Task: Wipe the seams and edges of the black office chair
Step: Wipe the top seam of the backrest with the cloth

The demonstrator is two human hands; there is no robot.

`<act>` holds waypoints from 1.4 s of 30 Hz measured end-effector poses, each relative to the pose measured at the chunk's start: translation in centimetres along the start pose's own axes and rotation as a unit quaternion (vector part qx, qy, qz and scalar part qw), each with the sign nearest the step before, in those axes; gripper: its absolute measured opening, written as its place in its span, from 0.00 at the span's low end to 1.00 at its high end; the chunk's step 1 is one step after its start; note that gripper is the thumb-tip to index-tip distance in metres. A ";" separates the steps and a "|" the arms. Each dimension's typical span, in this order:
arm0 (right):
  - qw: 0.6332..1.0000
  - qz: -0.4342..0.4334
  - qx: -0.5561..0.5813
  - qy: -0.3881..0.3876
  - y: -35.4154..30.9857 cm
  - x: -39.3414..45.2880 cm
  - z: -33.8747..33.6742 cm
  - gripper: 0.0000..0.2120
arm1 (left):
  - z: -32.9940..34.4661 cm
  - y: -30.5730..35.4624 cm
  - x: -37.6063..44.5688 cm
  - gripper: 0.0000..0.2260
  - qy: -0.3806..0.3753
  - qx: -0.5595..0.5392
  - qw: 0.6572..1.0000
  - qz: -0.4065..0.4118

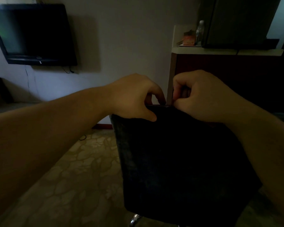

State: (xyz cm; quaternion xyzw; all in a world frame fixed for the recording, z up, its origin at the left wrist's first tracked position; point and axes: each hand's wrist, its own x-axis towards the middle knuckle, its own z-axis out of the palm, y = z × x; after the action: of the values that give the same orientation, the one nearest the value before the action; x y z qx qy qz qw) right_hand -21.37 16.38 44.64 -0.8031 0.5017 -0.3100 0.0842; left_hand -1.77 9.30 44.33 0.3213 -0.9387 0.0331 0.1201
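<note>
A: Item one, the grips?

B: Left hand (134,97): fingers curled over the top edge of the black fabric-covered office chair back (179,161), thumb pressed flat on its near face. Right hand (203,97): fingers bent tight in a fist at the same top edge, just beside the left; whether it pinches a cloth or the edge itself, I cannot tell in this dim light.

A: Item two, the chair's place?

B: Directly before the person, centre-right, back panel facing us, standing on a pale patterned stone-look floor (72,169). A shiny chrome leg piece (135,218) shows beneath it.

A: Item three, surroundings?

B: Black flat-screen television (33,35) mounted on the wall, left. Dark brown wooden cabinet with a pale top (228,51), right, behind the hands. On it: a clear plastic bottle (199,32), a small orange box (189,39), a large dark appliance (236,22).

A: Item four, obscured?

B: Chair seat and base cut off below; right fingertips hidden.
</note>
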 end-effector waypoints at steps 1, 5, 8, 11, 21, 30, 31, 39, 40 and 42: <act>1.000 -0.001 -0.004 -0.004 -0.1 0.1 0.1 0.12 | 0.0 0.0 0.0 0.22 -0.001 0.000 1.000 -0.003; 0.997 -0.007 0.029 -0.078 -0.3 -0.2 -0.5 0.13 | 0.0 0.1 -0.1 0.22 -0.003 0.000 1.000 -0.007; 1.000 -0.007 0.000 -0.008 0.1 0.2 -0.1 0.12 | 0.2 0.3 0.0 0.22 0.012 0.002 1.000 -0.005; 0.998 -0.015 0.008 -0.067 0.1 0.0 -0.4 0.11 | 0.3 0.6 0.1 0.23 0.013 0.002 1.000 -0.006; 0.976 0.018 -0.216 -0.014 0.3 -1.3 -1.6 0.12 | 0.7 2.0 0.4 0.26 0.029 -0.025 0.999 -0.002; 0.984 0.099 -0.142 0.034 0.1 -2.6 -1.1 0.05 | 0.2 2.8 0.1 0.27 0.024 -0.044 0.999 0.006; 0.985 0.105 -0.130 0.032 0.1 -2.6 -1.2 0.05 | 0.0 2.4 -0.2 0.27 0.017 -0.038 0.999 0.008; 0.984 0.096 -0.147 -0.001 0.2 -3.1 -3.1 0.07 | 0.1 0.8 -2.1 0.23 -0.002 0.007 1.000 -0.024; 0.986 0.095 -0.138 0.006 0.4 -3.3 -3.2 0.07 | 0.2 0.9 -1.9 0.23 0.003 0.012 1.000 -0.020; 0.988 0.084 -0.129 0.020 0.6 -3.5 -2.5 0.06 | 0.2 0.8 -1.6 0.24 0.000 0.011 1.000 -0.022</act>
State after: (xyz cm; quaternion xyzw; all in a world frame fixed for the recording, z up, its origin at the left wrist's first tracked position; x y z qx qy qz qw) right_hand -24.29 19.53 44.94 -0.7559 0.6047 -0.2509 -0.0043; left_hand -1.03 10.85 43.75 0.3428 -0.9312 0.0410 0.1169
